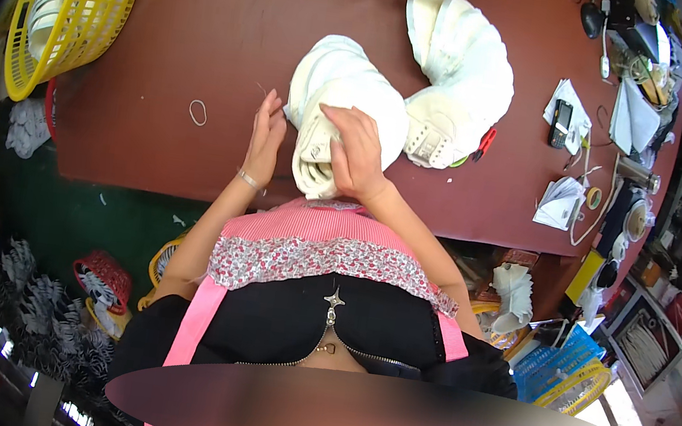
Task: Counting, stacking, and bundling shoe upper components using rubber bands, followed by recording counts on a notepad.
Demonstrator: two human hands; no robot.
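Observation:
Right in front of me, a nested stack of white shoe uppers [343, 75] lies on the red-brown table, its near end close to the table's front edge. My right hand [358, 159] is on that near end, fingers bent over the top upper and thumb lower down on it. To the left of the stack, my left hand [264, 141] is raised with its fingers stretched out, holding nothing. A second, curved stack of white shoe uppers [472, 67] lies to the right; eyelets show on its nearest piece.
A yellow basket [104, 18] of white pieces stands at the far left. A rubber band [197, 112] lies left of my hands. Red-handled scissors [484, 144] are beside the second stack. Papers, a black handheld device [560, 123] and a cable crowd the right side.

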